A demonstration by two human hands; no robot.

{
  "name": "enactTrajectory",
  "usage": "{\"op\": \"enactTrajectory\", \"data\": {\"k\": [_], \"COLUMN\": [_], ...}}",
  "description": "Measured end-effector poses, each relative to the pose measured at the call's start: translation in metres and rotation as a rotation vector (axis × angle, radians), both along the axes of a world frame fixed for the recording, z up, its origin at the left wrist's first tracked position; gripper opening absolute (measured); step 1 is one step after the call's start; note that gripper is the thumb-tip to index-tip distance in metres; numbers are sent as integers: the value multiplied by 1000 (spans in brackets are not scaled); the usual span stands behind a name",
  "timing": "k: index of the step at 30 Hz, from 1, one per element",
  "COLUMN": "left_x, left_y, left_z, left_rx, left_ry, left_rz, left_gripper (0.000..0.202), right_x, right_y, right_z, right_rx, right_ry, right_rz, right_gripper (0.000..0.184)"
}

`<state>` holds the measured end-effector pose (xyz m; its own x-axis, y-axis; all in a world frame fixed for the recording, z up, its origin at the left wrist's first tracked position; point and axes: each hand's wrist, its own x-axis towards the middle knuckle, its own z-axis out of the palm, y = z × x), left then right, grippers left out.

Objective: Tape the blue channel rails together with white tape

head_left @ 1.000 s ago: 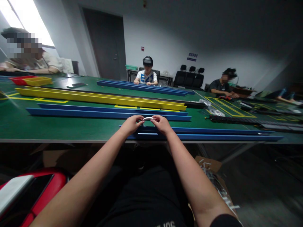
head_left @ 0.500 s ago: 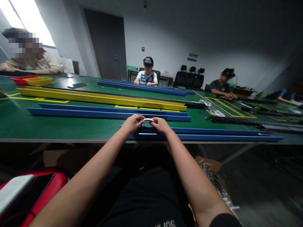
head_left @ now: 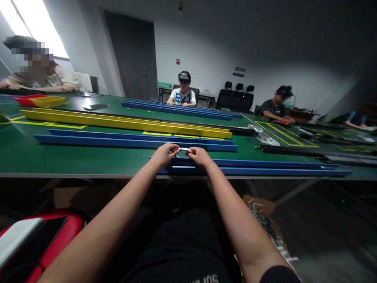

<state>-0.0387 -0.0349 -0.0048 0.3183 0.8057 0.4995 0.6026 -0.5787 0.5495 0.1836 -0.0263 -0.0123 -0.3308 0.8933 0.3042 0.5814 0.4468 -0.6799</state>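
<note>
A small white ring (head_left: 184, 149), thin and seen nearly edge-on, is held up between my two hands. The frames do not show what exactly it is. My left hand (head_left: 164, 155) pinches its left side with closed fingers. On the opposite side, my right hand (head_left: 200, 156) grips it in the same way. Just beneath both hands, a long blue channel rail (head_left: 265, 169) lies along the near table edge, its left end partly hidden by my hands. Behind them rests another blue channel rail (head_left: 118, 142).
A long yellow rail (head_left: 126, 122) crosses the green table (head_left: 88, 161). Yellow and red trays (head_left: 48, 102) stand at the left. More blue rails (head_left: 179, 109) lie near a person (head_left: 184, 96) opposite. A red stool (head_left: 67, 228) and a cardboard box (head_left: 259, 206) of scraps are below.
The white ring has tilted slightly, so that more of its lower loop shows between my hands. Both hands have otherwise stayed in place.
</note>
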Motion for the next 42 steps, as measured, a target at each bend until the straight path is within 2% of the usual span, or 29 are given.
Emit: {"op": "enactTrajectory", "data": {"k": [14, 27, 34, 42], "left_x": [-1, 0, -2, -3], "left_y": [-2, -3, -2, -2], "left_z": [1, 2, 2, 1], "left_rx": [-38, -82, -88, -94], "left_ry": [-11, -26, -39, -31], "left_rz": [5, -2, -16, -19], "left_gripper": [28, 34, 30, 31], "right_x": [1, 0, -1, 0], "right_y": [0, -2, 0, 1], "right_z": [0, 4, 4, 1], "right_rx": [-2, -22, -37, 8], "right_ry": [-28, -12, -9, -6], "right_rz": [-32, -65, -87, -69], "right_gripper": [27, 22, 20, 22]}}
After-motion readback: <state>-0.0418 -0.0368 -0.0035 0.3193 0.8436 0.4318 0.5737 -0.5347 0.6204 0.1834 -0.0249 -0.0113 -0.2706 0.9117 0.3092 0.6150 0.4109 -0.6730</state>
